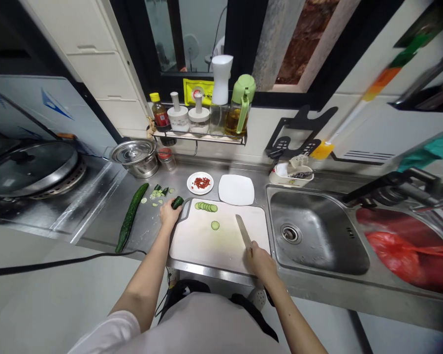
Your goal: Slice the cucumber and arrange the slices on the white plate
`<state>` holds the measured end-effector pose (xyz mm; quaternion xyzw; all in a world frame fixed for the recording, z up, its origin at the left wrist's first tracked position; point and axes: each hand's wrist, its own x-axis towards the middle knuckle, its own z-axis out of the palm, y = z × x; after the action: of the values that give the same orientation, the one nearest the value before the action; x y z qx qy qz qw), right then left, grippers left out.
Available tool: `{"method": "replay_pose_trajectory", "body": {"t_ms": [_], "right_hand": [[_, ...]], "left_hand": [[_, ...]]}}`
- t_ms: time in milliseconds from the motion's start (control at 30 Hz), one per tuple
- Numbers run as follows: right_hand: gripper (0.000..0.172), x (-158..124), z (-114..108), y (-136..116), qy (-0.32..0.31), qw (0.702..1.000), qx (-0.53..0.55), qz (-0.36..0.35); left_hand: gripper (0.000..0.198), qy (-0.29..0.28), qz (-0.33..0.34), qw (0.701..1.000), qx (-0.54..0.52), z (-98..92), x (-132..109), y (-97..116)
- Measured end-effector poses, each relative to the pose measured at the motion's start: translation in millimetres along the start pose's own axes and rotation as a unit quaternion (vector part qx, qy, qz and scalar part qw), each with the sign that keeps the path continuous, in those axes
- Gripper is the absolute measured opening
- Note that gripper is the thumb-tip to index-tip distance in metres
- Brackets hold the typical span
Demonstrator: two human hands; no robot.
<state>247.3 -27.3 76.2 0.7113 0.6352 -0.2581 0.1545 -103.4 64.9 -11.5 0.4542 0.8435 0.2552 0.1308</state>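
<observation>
My left hand (169,214) is closed around a short dark green cucumber piece (177,202), just off the left end of the white cutting board (192,241). In my right hand (261,263) is a knife (243,231), its blade lying over the board's right half and pointing away from me. A row of thin cucumber slices (205,207) lines the board's far left part. One single slice (215,225) lies nearer the middle. Beyond my left hand, cucumber scraps (158,193) are scattered on the counter. A long whole cucumber (132,218) rests further left.
Behind the board stand a small plate (190,184) of chopped red pieces and a white square plate (236,190). A sink (317,236) borders the board's right side. On the left are a lidded steel pot (136,160) and a covered pan (29,167). A condiment shelf (203,137) hangs above.
</observation>
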Motion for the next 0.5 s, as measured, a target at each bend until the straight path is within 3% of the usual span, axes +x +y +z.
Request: {"method": "replay_pose_trajectory", "body": {"t_ms": [167,500], "right_hand": [[0.034,0.7,-0.4,1.1,-0.006,1.000,0.000,-0.006],[0.032,0.0,-0.7,0.1,-0.001,1.000,-0.008,-0.003]], "left_hand": [[0.055,-0.047,-0.040,0.997,0.038,-7.4,0.3,8.1],[0.057,-0.044,-0.027,0.998,0.027,-6.8,0.6,6.9]]}}
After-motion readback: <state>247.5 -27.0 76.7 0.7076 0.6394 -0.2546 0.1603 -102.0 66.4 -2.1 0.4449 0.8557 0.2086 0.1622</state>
